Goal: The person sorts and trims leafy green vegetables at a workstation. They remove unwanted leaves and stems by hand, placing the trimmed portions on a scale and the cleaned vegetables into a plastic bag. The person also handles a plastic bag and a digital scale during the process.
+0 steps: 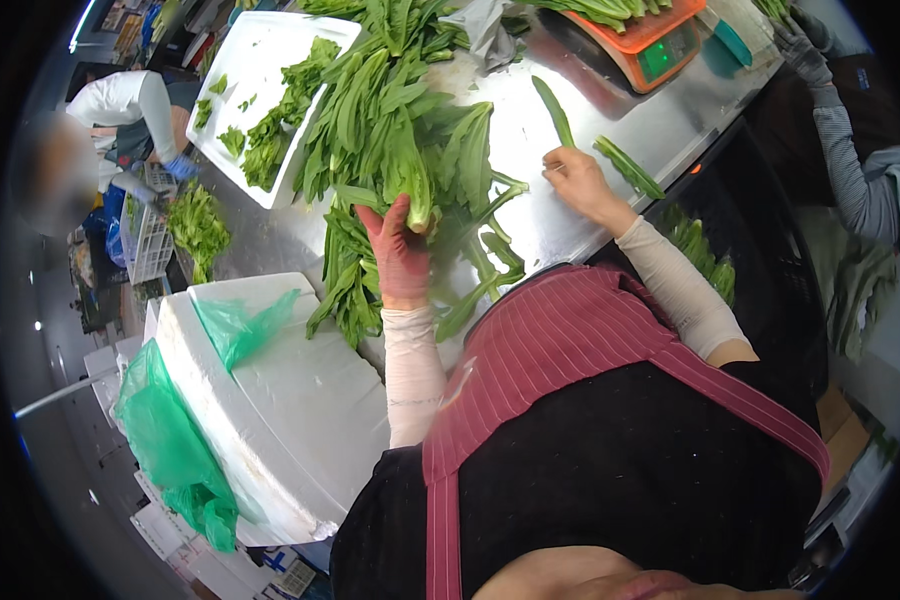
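My left hand, in a reddish glove, grips the pale stem end of a leafy green lettuce head. Its long leaves point away from me, over a large pile of similar greens. To the right, my bare right hand pinches the lower end of a single long green leaf above the metal table. Another narrow leaf or stalk lies just right of that hand. Loose leaves and stalks are scattered between my hands, near the apron.
An orange digital scale holding greens stands at the back right, beside a teal-handled tool. A white foam tray with leaves is at the back left. Foam boxes with green plastic bags stand at left. Co-workers are on both sides.
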{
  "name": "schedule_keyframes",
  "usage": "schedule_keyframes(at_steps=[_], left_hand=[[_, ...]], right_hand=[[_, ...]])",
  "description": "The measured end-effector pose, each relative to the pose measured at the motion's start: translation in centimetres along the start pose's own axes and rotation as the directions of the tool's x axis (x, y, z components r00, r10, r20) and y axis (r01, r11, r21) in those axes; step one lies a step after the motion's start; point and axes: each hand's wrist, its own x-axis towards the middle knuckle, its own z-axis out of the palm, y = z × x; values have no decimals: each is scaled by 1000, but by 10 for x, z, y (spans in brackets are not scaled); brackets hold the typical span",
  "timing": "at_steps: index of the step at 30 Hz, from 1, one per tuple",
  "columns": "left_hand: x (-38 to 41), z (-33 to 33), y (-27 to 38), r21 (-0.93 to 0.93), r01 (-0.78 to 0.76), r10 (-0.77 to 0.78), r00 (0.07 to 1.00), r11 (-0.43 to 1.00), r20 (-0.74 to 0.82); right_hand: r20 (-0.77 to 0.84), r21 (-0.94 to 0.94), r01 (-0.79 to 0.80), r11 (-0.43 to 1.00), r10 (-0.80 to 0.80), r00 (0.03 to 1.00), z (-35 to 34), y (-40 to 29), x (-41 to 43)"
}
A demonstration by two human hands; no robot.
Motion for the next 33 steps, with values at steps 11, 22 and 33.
schedule_keyframes(at_steps=[11,22,33], left_hand=[[-16,-18,-19,-529,360,-243,929,769,279],[-48,-34,-34,-620,430,-361,900,656,243],[-21,47,-39,-468,546,-330,821,695,466]], right_hand=[[122,-240,435,868,-418,900,45,-8,147],[450,434,-495,753,294,843,-5,-48,73],[-34,708,73,703,-69,997,-18,-106,-10]])
